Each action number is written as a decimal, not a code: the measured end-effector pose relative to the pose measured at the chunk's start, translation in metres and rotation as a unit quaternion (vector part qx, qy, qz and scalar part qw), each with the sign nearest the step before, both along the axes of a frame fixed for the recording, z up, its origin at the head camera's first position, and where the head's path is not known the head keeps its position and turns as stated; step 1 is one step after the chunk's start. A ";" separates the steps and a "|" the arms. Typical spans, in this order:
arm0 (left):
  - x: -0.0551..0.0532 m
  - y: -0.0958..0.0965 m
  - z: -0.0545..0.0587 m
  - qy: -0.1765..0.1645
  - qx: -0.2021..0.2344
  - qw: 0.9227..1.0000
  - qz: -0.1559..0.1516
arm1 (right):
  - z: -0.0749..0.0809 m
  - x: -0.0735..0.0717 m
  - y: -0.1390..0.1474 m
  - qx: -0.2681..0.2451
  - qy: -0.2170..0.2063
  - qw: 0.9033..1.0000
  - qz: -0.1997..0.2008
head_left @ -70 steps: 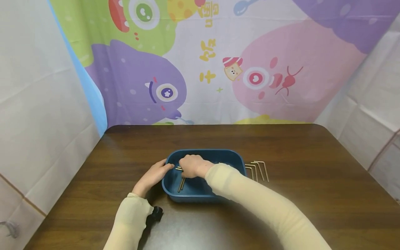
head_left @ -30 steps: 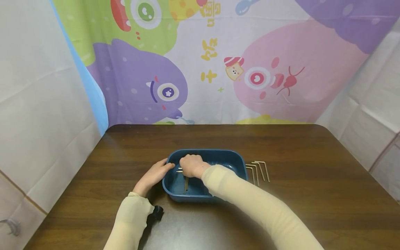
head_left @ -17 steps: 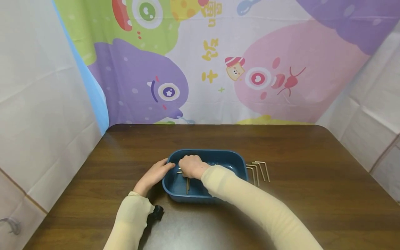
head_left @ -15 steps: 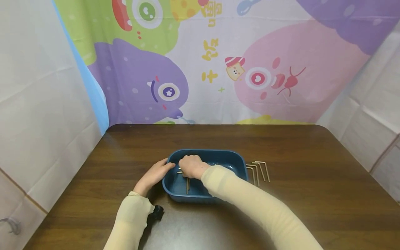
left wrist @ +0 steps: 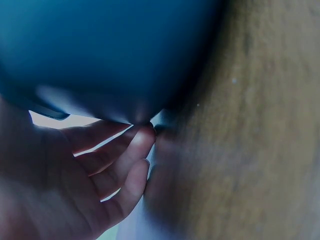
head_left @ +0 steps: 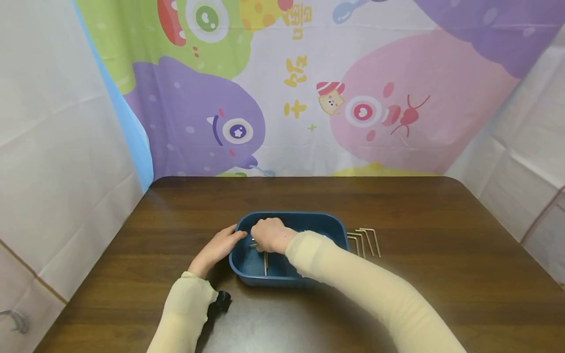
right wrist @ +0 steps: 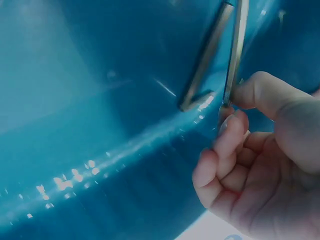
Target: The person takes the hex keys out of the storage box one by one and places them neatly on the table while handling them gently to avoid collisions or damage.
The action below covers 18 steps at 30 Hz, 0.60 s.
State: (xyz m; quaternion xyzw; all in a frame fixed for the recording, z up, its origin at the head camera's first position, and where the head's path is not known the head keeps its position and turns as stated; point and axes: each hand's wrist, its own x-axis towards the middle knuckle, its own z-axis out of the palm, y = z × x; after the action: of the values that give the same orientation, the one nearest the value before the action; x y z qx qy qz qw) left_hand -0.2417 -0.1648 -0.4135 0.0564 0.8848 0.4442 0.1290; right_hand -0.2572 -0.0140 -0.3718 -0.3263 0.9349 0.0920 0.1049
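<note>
A blue plastic basin [head_left: 289, 280] stands on the table, with my left hand [head_left: 219, 247] at its left end. The thumb hooks over the rim; in the left wrist view the fingers [left wrist: 135, 145] lie against the outside wall. My right hand [head_left: 271, 235] reaches down into the basin's left part. Between thumb and forefinger it pinches an L-shaped hex key [right wrist: 236, 50], whose long arm shows in the right wrist view. Close beside it a second hex key [right wrist: 205, 60] lies in the basin. The right hand and sleeve cover part of the basin's inside from the head view.
Several brass-coloured hex keys [head_left: 376, 242] lie side by side on the brown wooden table [head_left: 423, 294], just right of the basin. A black camera [head_left: 222, 301] sits at the left wrist. A cartoon-printed cloth [head_left: 295, 142] hangs behind the table.
The hex keys under the right hand have swung from slanted to nearly straight toward me, and their short ends show less. The right hand shifts only slightly; the left stays on the rim.
</note>
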 end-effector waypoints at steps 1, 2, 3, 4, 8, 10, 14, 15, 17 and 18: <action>0.000 0.000 -0.001 -0.001 0.002 1.000 0.001 | 0.002 0.001 0.001 -0.001 0.002 1.000 0.001; 0.000 0.001 -0.001 -0.002 0.001 1.000 0.001 | 0.004 0.002 0.002 -0.002 0.004 1.000 0.002; 0.000 0.001 -0.002 -0.003 0.002 1.000 0.002 | 0.006 0.002 0.003 -0.003 0.005 1.000 0.003; 0.000 0.001 -0.001 -0.003 0.001 1.000 0.001 | 0.008 0.003 0.004 -0.004 0.006 1.000 0.005; 0.000 0.000 -0.001 -0.008 -0.001 1.000 0.002 | 0.015 0.005 0.008 -0.010 0.001 1.000 0.006; 0.000 0.000 -0.001 -0.009 -0.001 1.000 0.003 | 0.018 0.005 0.011 -0.015 -0.002 1.000 0.007; 0.000 0.001 -0.001 -0.009 -0.002 1.000 0.007 | 0.023 0.007 0.016 -0.023 -0.003 1.000 0.007; 0.000 0.001 0.000 -0.008 -0.002 1.000 0.008 | 0.024 0.007 0.017 -0.024 -0.002 1.000 0.007; 0.000 0.001 0.000 -0.007 -0.002 1.000 0.008 | 0.028 0.009 0.020 -0.025 0.002 1.000 0.008; 0.000 0.001 0.000 -0.006 -0.001 1.000 0.008 | 0.030 0.009 0.021 -0.025 0.002 1.000 0.009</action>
State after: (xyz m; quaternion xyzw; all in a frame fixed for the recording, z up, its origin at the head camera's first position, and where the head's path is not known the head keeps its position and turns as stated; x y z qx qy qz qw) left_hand -0.2412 -0.1638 -0.4137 0.0462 0.8849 0.4447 0.1306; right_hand -0.2478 0.0069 -0.3421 -0.3370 0.9341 0.0706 0.0942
